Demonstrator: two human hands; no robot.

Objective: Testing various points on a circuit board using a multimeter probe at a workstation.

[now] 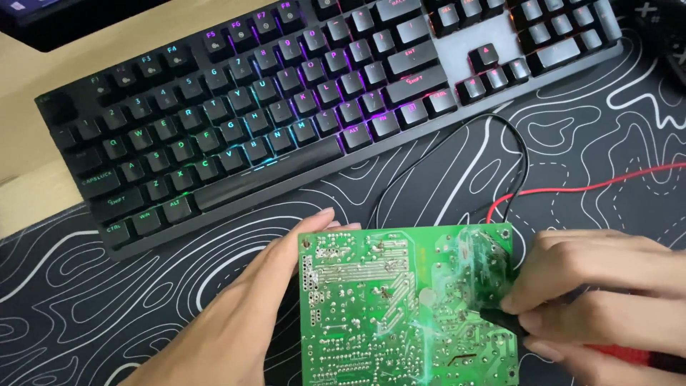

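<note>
Two hands: left hand [236,322] steadies circuit board [400,307]; right hand [600,293] presses probe [500,319] on it.

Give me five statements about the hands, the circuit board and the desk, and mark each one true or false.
1. The left hand holds the green circuit board by its left edge. True.
2. The board shows its solder side up. True.
3. The right hand is empty. False: its fingers pinch a black probe tip against the board.
4. The keyboard is unlit. False: its keys glow purple, blue and green.
5. A red wire and a black wire lie on the patterned desk mat. True.
</note>
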